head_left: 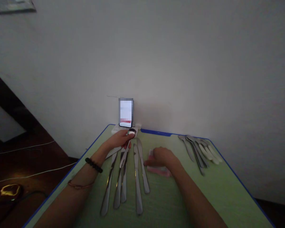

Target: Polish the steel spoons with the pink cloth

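My left hand (118,139) is closed on a metal spoon (132,132), with the thumb by its bowl. The bowl points to the wall and the handle slants down toward me, above the knives. Several metal table knives (137,186) lie below and beside this hand, handles toward me; some blades are partly hidden. My right hand (162,155), slightly blurred, is closed on a pink and white cloth (161,172) on the table, right of the knives. Its fingertips are partly hidden.
A lit phone (125,112) stands on a white base at the table's far edge, against the wall. Several spoons (197,152), some with white handles (210,153), lie at the right. The green table (166,202) has a blue rim. Cables cross the floor at the left.
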Demonstrator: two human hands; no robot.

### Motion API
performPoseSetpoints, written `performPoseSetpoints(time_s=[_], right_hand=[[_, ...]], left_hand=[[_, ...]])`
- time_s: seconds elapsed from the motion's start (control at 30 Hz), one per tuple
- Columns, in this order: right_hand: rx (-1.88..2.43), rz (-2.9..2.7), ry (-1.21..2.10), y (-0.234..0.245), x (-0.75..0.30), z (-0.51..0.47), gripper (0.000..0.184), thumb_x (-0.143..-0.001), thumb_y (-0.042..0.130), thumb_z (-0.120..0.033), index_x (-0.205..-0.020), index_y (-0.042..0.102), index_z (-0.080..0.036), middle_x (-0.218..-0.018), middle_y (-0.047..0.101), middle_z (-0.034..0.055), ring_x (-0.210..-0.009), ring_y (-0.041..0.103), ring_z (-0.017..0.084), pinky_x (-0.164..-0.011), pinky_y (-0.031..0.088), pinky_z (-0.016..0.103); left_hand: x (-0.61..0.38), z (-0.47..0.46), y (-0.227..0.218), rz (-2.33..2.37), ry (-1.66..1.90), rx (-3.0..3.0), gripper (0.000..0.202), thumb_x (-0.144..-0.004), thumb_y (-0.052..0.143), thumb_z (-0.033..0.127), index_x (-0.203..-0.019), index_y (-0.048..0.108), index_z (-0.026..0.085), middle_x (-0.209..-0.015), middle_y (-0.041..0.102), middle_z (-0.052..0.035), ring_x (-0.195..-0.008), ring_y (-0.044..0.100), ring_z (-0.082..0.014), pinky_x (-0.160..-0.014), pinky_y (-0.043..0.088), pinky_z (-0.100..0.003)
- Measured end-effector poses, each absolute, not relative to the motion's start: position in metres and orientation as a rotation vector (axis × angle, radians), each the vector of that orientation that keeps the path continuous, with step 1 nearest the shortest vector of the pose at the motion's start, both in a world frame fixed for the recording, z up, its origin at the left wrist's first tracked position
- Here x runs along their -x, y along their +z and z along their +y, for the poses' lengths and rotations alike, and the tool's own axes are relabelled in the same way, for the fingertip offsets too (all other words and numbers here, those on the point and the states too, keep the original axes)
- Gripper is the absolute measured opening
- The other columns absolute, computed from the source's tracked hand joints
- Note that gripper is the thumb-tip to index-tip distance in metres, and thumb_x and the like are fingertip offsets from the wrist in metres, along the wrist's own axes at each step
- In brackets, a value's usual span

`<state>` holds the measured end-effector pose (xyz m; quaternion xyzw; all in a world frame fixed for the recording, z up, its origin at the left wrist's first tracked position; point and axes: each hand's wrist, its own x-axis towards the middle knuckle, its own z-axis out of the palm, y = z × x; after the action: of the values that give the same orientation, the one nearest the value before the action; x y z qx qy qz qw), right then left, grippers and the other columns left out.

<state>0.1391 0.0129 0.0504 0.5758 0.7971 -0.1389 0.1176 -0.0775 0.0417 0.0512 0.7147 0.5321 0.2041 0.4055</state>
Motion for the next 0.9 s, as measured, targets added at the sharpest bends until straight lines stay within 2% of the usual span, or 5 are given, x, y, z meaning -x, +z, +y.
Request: performPoseSetpoints(time_s=[0.13,0.37,0.63,0.8,0.9], right_hand=[[-1.758,2.409,-0.276,0.042,-0.119,0.001,0.055,-0.069,0.048,-0.068,-0.082,0.072,-0.020,-0.087,0.071,0.0153,-0.086,0.067,0.030,-0.071,0.049,0.038],[-1.707,2.541,-0.272,0.033,-0.130,-0.006,0.065,-0.073,0.041,-0.071,-0.094,0.066,-0.015,-0.091,0.070,0.0168,-0.085,0.066,0.029,-0.067,0.046,0.033],[-1.908,2.691,-0.044,0.007,-0.174,-0.013,0.038,-0.090,0.031,-0.043,-0.090,0.057,-0.014,-0.088,0.064,0.0121,-0.084,0.059,0.023,-0.073,0.038,0.032],[-1.799,2.892,0.025,-0.003,-0.182,-0.024,0.044,-0.081,0.043,-0.057,-0.094,0.053,-0.016,-0.098,0.057,0.0117,-0.091,0.051,0.025,-0.081,0.036,0.037],[-1.746,2.926,0.030,-0.005,-0.184,-0.020,0.033,-0.078,0.050,-0.046,-0.093,0.052,-0.017,-0.096,0.056,0.0106,-0.090,0.049,0.025,-0.082,0.036,0.038]], left_hand=[[0.053,0.036,0.034,1.299,0.547,-1.701,0.048,-0.078,0.037,0.065,-0.072,0.045,0.018,-0.055,0.061,-0.0004,-0.040,0.049,-0.0106,-0.039,0.032,-0.021],[0.013,0.028,0.022,1.421,0.794,-1.671,0.039,-0.083,0.038,0.055,-0.078,0.050,0.018,-0.037,0.043,0.0071,-0.035,0.043,-0.0116,-0.041,0.032,-0.022],[-0.006,0.030,0.011,1.489,0.698,-1.789,0.035,-0.085,0.038,0.045,-0.078,0.055,0.015,-0.039,0.048,0.0044,-0.044,0.051,-0.0146,-0.049,0.037,-0.024],[-0.010,0.032,-0.002,1.463,0.702,-1.729,0.029,-0.080,0.046,0.029,-0.103,0.051,0.013,-0.045,0.051,0.0067,-0.041,0.046,-0.0124,-0.044,0.032,-0.022],[-0.010,0.033,-0.007,1.407,0.768,-1.677,0.028,-0.076,0.044,0.019,-0.103,0.049,0.015,-0.046,0.048,0.0084,-0.040,0.041,-0.0098,-0.041,0.028,-0.019]])
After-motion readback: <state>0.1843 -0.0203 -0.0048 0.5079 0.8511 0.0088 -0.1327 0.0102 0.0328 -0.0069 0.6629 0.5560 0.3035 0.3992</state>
